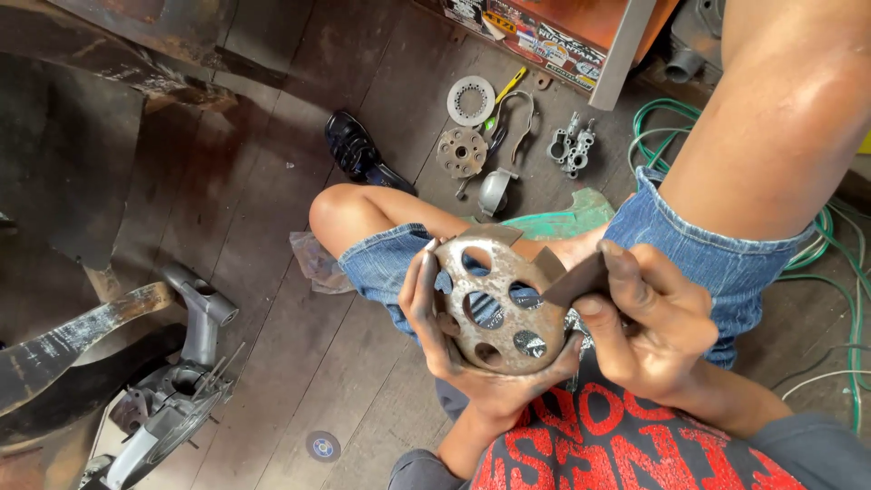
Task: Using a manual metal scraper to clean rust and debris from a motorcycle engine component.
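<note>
Hands work over a seated person's lap on a dark plank floor (272, 299): the left hand (454, 340) cradles a rusty round metal plate (497, 299) with large holes, fingers curled around its edge, while the right hand (649, 318) pinches a folded dark abrasive sheet (573, 279) against the plate's upper right rim. Grease on both hands could let the plate slip onto the bare knees, and the rim may scrape fingertips. Loose engine parts (472, 136) and a green hose (835, 263) lie nearby.
</note>
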